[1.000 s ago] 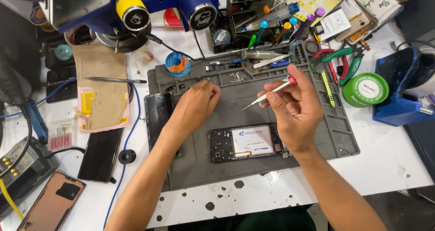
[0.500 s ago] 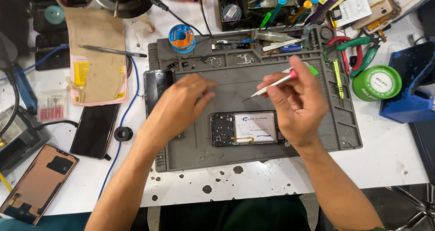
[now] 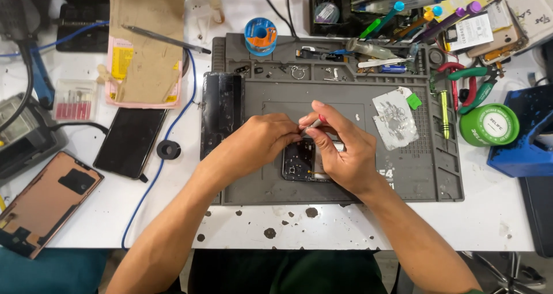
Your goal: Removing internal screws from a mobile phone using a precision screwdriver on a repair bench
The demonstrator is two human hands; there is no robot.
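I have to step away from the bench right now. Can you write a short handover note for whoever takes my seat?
Left hand: resting on the grey mat, fingertips at the opened phone.
Right hand: pinching a thin tool with a red end, tip down over the phone.
Phone lies open mid-mat, board exposed. A black panel rests on the mat's left edge; foil piece to the right.
Done: phone opened. Left: work inside it; how far along cannot be told.

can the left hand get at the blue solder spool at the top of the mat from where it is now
Probably yes. The left hand rests by the opened phone, and the blue solder spool stands beyond it on the grey mat's top edge. Only bare mat and small loose parts lie between.
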